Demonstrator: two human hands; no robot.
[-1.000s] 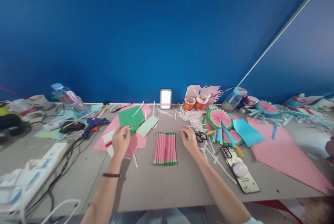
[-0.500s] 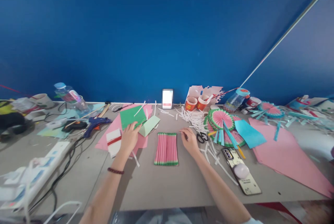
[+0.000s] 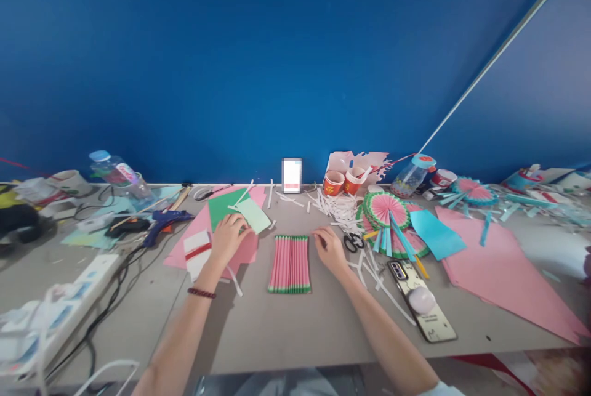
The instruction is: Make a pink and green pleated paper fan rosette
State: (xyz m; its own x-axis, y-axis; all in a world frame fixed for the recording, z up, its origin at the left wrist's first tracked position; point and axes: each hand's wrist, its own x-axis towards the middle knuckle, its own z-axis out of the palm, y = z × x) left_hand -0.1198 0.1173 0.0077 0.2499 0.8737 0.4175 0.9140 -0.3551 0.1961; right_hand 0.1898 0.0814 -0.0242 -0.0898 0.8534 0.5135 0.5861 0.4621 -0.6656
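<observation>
Hands first: your left hand [image 3: 228,237] has its grip closed on one pale sheet [image 3: 253,215], which lies over one green sheet [image 3: 220,208] on the desk [image 3: 286,334]. Your right hand [image 3: 329,248] rests just beside one pleated strip [image 3: 290,263]; its fingers are curled, and you cannot tell whether its grip holds anything. Two cups [image 3: 333,183] stand at the back.

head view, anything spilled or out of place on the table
White paper strips lie scattered around the scissors, a plastic bottle lies tipped on its side at the far left, and the phone sits close to the table's front edge.
</observation>
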